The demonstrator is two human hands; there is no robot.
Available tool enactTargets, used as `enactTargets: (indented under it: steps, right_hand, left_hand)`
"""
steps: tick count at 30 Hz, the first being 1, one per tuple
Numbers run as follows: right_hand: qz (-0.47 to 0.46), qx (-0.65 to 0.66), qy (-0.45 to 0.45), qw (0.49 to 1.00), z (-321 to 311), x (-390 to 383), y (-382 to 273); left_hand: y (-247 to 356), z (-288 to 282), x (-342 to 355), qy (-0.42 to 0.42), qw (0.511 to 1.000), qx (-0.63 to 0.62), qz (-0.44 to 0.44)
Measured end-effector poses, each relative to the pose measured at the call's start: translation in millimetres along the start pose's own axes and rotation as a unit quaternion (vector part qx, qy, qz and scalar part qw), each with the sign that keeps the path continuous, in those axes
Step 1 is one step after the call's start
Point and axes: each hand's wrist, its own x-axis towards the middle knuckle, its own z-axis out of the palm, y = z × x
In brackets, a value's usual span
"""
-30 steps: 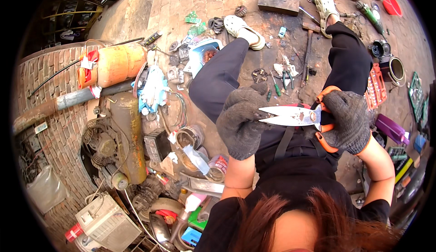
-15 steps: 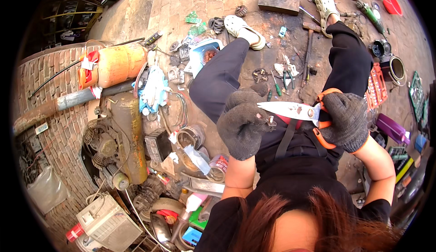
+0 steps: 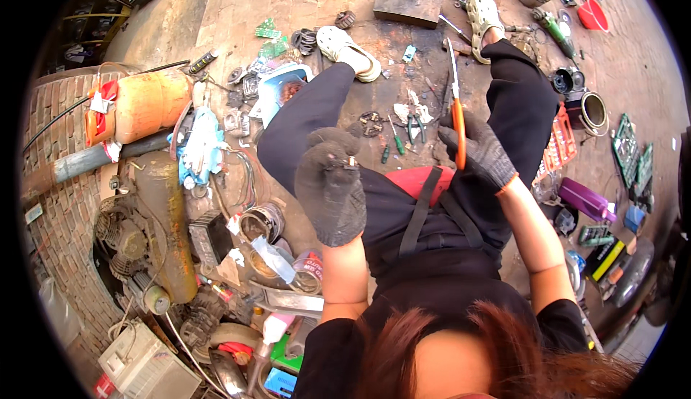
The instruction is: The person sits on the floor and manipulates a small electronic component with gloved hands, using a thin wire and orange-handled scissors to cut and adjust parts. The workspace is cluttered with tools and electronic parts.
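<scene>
My right hand (image 3: pixel 476 154), in a dark knitted glove, grips scissors (image 3: pixel 458 125) by their orange handles; the pale blades point away from me, over the floor. My left hand (image 3: pixel 330 187), also gloved, is closed in front of my left thigh with a small metal piece (image 3: pixel 351 161) at its fingers. Between my legs lie pliers (image 3: pixel 415 129), a screwdriver (image 3: pixel 396 133) and a crumpled white rag (image 3: pixel 421 107). A red seat (image 3: pixel 417 179) shows under me.
An orange gas cylinder (image 3: pixel 147 104), a rusty tank (image 3: pixel 169 233) and several cans (image 3: pixel 263 223) crowd my left. A dark metal block (image 3: pixel 407 7) lies ahead. On my right are a green grinder (image 3: pixel 554 32), an orange tool case (image 3: pixel 558 140) and a purple bottle (image 3: pixel 586 199).
My right hand has moved up and left, swinging the scissors from sideways to pointing forward, away from my left hand. The whole view has shifted, with the floor appearing further left.
</scene>
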Motion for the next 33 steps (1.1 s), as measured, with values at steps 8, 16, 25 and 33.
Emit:
enactTargets:
  steps: [8,16,25,33]
  right_hand:
    - [0.083,-0.111,0.045,0.989,29,137,90]
    - [0.054,-0.467,0.140,0.871,43,276,182]
    - [-0.044,-0.469,0.005,0.882,42,302,88]
    - [-0.322,-0.444,-0.114,0.828,67,36,-180]
  left_hand:
    - [-15,-26,-1,0.117,0.989,-0.070,-0.056]
    - [-52,-26,27,0.203,0.960,-0.081,-0.178]
    - [-83,-44,39,0.243,0.944,-0.038,-0.221]
    - [-95,-12,46,0.154,0.864,-0.380,-0.293]
